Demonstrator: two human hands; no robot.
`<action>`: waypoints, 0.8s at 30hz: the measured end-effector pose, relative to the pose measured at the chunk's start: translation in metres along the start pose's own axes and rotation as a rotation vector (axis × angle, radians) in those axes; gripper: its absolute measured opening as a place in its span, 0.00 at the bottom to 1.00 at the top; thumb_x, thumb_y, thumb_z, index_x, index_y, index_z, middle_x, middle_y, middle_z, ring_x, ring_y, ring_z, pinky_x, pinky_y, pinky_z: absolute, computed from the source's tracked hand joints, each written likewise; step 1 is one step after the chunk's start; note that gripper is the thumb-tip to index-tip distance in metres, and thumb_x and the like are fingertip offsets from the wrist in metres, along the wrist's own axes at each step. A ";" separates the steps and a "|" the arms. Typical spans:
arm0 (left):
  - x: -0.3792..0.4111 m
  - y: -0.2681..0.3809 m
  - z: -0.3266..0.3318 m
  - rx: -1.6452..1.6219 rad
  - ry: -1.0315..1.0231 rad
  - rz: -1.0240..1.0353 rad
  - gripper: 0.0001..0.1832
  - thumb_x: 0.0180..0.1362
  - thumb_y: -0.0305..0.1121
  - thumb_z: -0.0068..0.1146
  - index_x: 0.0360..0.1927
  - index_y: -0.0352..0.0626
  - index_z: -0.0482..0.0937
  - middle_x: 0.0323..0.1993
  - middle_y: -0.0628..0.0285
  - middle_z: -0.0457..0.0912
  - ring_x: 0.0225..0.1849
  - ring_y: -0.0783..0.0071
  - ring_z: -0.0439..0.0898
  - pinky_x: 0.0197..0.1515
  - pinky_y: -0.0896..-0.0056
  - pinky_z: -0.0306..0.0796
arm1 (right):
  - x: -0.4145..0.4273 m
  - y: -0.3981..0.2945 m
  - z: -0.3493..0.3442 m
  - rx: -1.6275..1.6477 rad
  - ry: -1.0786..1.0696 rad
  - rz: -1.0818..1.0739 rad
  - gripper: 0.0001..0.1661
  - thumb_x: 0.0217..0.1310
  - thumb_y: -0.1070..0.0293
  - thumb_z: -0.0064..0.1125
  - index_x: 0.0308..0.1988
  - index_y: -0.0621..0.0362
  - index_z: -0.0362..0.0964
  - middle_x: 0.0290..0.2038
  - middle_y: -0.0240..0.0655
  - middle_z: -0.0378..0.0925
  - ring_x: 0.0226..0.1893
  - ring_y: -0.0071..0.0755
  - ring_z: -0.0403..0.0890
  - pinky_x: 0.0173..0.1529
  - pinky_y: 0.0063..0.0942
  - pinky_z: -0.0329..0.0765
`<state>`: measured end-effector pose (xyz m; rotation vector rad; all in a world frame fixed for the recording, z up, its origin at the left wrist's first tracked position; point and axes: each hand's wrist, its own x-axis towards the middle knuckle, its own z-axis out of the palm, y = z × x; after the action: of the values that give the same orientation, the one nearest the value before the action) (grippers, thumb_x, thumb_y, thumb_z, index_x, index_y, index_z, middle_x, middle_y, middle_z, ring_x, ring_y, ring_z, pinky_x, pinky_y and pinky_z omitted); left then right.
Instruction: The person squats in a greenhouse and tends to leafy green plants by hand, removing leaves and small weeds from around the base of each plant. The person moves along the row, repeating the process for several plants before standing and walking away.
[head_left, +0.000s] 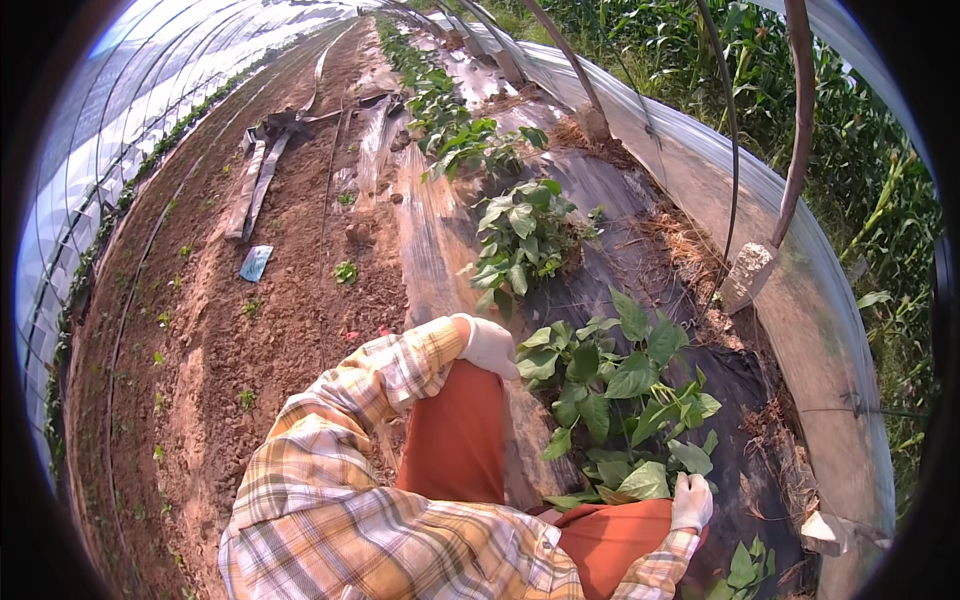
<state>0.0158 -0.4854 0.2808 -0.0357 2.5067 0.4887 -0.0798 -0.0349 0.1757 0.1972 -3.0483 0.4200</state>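
Note:
My left hand (489, 346), in a white glove, rests over my bent left knee, close to the left edge of a leafy bean-like plant (600, 382). Its fingers point down and are mostly hidden, so any grip is unclear. Beside my right thigh is my right hand (691, 504), also gloved, with its fingers curled against the lowest leaves (646, 480) of the same plant. Whether it pinches a leaf or stem cannot be made out. The plant grows through dark plastic mulch film (727, 397).
More plants (525, 232) continue up the row. To the right, wooden poles (799, 127) on concrete footings (748, 274) stand along a plastic film wall (817, 307), with corn (847, 127) beyond. On the soil at left lie film strips (259, 180) and a blue packet (256, 263).

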 end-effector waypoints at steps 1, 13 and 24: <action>-0.005 0.004 0.001 -0.020 -0.010 0.027 0.21 0.50 0.50 0.49 0.32 0.45 0.83 0.33 0.56 0.81 0.37 0.60 0.79 0.43 0.63 0.70 | -0.001 0.000 0.003 -0.001 -0.007 -0.017 0.17 0.54 0.55 0.53 0.27 0.59 0.74 0.30 0.44 0.78 0.33 0.50 0.77 0.37 0.41 0.71; -0.038 0.138 0.047 -0.194 0.194 0.994 0.12 0.52 0.38 0.50 0.27 0.39 0.78 0.26 0.57 0.79 0.32 0.58 0.79 0.37 0.56 0.72 | 0.036 -0.017 0.003 0.053 -0.273 0.031 0.19 0.52 0.55 0.56 0.28 0.63 0.76 0.26 0.49 0.77 0.31 0.55 0.77 0.36 0.42 0.72; 0.007 0.067 0.049 -1.077 0.799 0.922 0.12 0.53 0.28 0.48 0.40 0.42 0.78 0.38 0.55 0.79 0.41 0.53 0.77 0.44 0.60 0.72 | 0.101 0.036 0.091 0.458 -0.335 0.064 0.07 0.54 0.69 0.54 0.30 0.62 0.71 0.19 0.29 0.70 0.16 0.21 0.69 0.22 0.22 0.67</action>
<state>0.0274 -0.4046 0.2617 0.6350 2.4444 2.5401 -0.1880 -0.0376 0.0867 0.2071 -3.2280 1.2018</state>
